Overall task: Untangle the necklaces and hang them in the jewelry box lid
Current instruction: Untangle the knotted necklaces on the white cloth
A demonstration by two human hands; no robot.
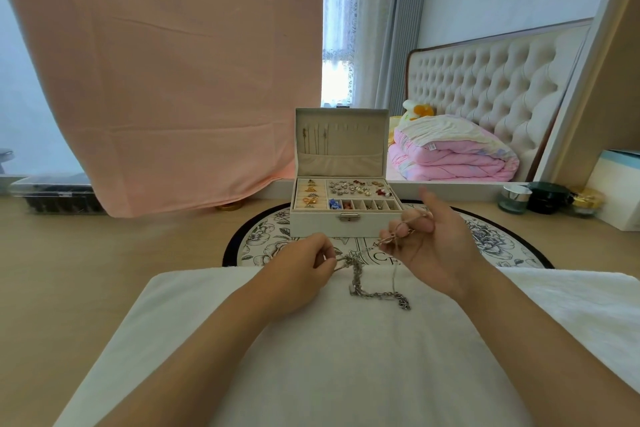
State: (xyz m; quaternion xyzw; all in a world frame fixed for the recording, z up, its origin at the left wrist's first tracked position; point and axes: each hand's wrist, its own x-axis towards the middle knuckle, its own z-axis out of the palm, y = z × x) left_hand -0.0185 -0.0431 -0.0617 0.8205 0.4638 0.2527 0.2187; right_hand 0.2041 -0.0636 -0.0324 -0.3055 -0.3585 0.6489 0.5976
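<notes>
A tangle of silver and rose-gold necklaces (372,282) lies partly on a white towel (346,357), its upper strands lifted between my hands. My left hand (301,263) pinches the chains at the tangle's left end. My right hand (429,246), palm up, holds a thin rose-gold chain looped over its curled fingers. Beyond them stands the open cream jewelry box (341,224). Its upright lid (360,142) has a row of hooks, and a few thin necklaces hang at the lid's left side into a pocket.
The box sits on a round floral mat (263,243) on a wooden desk. Small jars (514,198) and a white carton (620,191) stand at the right. A clear plastic case (52,191) and a hanging pink cloth (166,80) are at the left.
</notes>
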